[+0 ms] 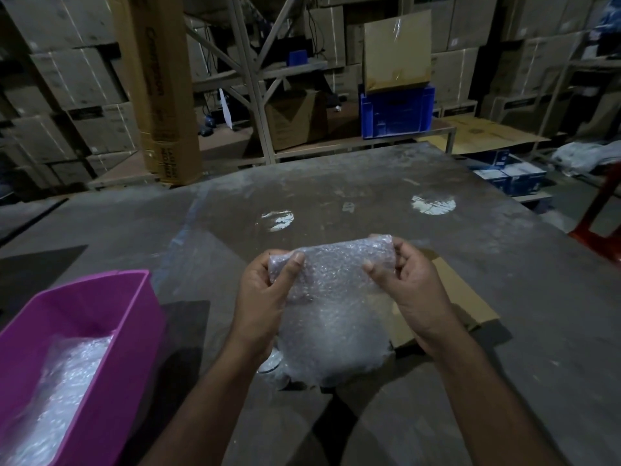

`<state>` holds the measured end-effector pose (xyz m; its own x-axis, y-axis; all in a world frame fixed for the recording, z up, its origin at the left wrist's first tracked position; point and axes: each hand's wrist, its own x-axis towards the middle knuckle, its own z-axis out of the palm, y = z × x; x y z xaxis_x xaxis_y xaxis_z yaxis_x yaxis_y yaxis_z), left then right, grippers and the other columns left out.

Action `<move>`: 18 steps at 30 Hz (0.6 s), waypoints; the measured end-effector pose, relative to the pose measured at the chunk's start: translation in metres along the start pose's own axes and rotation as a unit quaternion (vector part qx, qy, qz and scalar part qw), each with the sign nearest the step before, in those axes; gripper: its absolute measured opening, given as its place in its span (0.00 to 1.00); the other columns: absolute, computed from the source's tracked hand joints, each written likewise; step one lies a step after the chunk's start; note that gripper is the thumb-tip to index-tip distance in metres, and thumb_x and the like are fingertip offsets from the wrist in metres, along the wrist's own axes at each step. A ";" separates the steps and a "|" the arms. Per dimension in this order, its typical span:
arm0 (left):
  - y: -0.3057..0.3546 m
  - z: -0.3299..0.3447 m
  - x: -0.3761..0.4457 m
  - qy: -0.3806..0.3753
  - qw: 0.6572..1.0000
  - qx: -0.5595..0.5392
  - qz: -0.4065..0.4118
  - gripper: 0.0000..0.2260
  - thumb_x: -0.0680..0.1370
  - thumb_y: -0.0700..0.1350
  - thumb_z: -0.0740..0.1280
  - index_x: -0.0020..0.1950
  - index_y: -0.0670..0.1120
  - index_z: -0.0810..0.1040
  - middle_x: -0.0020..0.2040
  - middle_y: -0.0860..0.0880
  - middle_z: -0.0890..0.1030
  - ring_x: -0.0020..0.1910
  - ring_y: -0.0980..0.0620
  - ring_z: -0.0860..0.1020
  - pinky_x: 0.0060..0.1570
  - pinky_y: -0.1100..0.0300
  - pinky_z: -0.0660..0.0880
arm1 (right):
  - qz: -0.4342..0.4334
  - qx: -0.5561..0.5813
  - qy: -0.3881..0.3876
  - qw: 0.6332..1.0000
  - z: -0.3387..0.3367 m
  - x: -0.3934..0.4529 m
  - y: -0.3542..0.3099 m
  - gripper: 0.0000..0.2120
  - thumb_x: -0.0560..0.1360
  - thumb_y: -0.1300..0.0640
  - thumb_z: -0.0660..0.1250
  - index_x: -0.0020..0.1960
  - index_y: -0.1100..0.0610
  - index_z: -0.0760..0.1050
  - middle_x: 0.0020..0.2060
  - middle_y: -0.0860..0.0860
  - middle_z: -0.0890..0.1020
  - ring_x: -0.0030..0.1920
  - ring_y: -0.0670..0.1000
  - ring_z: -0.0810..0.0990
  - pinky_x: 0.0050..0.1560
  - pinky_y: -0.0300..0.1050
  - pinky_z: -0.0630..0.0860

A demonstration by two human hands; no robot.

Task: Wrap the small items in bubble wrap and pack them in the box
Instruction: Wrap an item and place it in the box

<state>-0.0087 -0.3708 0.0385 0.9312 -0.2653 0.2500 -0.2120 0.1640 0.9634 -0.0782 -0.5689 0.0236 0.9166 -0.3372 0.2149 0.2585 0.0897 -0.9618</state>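
A sheet of clear bubble wrap (332, 297) is held up above the grey table (369, 203), rolled over at its top edge around something I cannot make out. My left hand (265, 297) pinches the roll's left end between thumb and fingers. My right hand (410, 287) pinches the right end the same way. The rest of the sheet hangs down between my wrists. A pink plastic box (127, 307) stands at the lower left with bubble-wrapped bundles (64, 381) inside it.
A flat piece of cardboard (463, 297) lies on the table under my right hand. Two bright light patches show on the tabletop. Beyond the table stand metal racks, stacked cartons, a tall carton (158, 89), a blue crate (396, 111) and a red stool (601, 216).
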 end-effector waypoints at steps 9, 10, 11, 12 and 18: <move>-0.013 -0.007 0.002 0.083 0.995 0.054 0.032 0.17 0.82 0.46 0.66 0.69 0.57 0.67 0.38 0.45 0.72 0.36 0.50 0.72 0.41 0.41 0.78 | -0.034 -0.017 0.076 0.996 -0.001 0.000 0.007 0.28 0.78 0.59 0.72 0.72 0.43 0.66 0.40 0.59 0.85 0.45 0.49 0.85 0.53 0.48 0.80; -0.012 -0.007 0.001 0.089 0.992 0.068 0.050 0.14 0.83 0.45 0.65 0.66 0.55 0.68 0.36 0.46 0.70 0.34 0.51 0.69 0.37 0.47 0.75 | -0.042 -0.021 0.072 0.996 0.000 -0.001 0.005 0.24 0.78 0.59 0.71 0.70 0.44 0.69 0.39 0.58 0.85 0.43 0.49 0.84 0.50 0.48 0.81; -0.011 -0.006 0.000 0.095 0.990 0.080 0.064 0.10 0.83 0.44 0.64 0.62 0.54 0.69 0.34 0.48 0.68 0.32 0.53 0.67 0.35 0.51 0.70 | -0.049 -0.023 0.063 0.997 0.001 -0.001 0.004 0.20 0.79 0.61 0.70 0.66 0.45 0.73 0.38 0.56 0.85 0.42 0.49 0.83 0.47 0.48 0.81; -0.010 -0.006 0.000 0.096 0.989 0.088 0.073 0.07 0.84 0.43 0.63 0.58 0.54 0.71 0.34 0.49 0.69 0.32 0.54 0.67 0.34 0.52 0.70 | -0.054 -0.024 0.053 0.997 0.001 -0.001 0.003 0.16 0.79 0.63 0.69 0.62 0.46 0.77 0.38 0.53 0.85 0.41 0.48 0.82 0.45 0.48 0.79; -0.005 -0.010 0.002 -0.007 0.995 0.098 0.028 0.15 0.84 0.38 0.59 0.50 0.51 0.84 0.53 0.53 0.84 0.52 0.54 0.79 0.59 0.29 0.74 | -0.037 -0.032 0.030 0.998 -0.003 0.000 0.003 0.12 0.80 0.65 0.67 0.55 0.51 0.84 0.54 0.45 0.86 0.54 0.43 0.82 0.55 0.48 0.78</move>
<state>-0.0035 -0.3628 0.0334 0.9124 -0.2738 0.3044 -0.3190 -0.0093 0.9477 -0.0784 -0.5710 0.0204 0.8752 -0.3969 0.2764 0.3024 0.0029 -0.9532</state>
